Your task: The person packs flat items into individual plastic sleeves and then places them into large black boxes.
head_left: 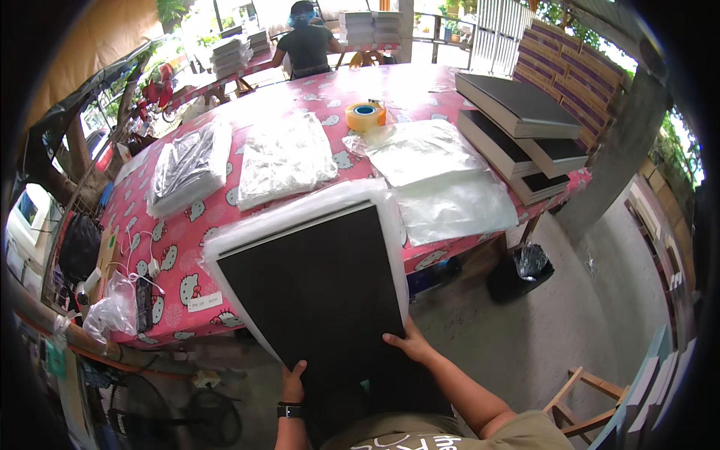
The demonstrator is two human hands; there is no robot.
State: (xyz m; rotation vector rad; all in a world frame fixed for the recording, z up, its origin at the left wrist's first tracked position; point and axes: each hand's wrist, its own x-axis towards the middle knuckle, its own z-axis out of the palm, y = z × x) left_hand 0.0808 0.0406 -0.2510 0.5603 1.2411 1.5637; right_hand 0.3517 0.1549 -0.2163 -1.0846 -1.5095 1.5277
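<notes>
A large black rectangular panel [315,285] lies tilted in front of me, with translucent white wrap [300,204] showing round its far and side edges. My left hand [293,382] grips the near left edge, thumb on top. On the right edge, my right hand [409,342] has its thumb laid over the black face; its other fingers are hidden underneath. The panel's far end reaches over the edge of the pink patterned table [187,255]. Beyond it are a plastic-covered dark pack [191,165], a clear plastic-wrapped pack [287,157] and flat translucent sleeves [442,184].
A roll of tape [365,116] sits mid-table. Black-topped thick blocks [521,105] are stacked at the table's right. Cables [142,255] and crumpled plastic [112,307] lie at left. A black bin [523,274] and a wooden stool [589,397] stand on the floor. Another person [306,45] is at the far table.
</notes>
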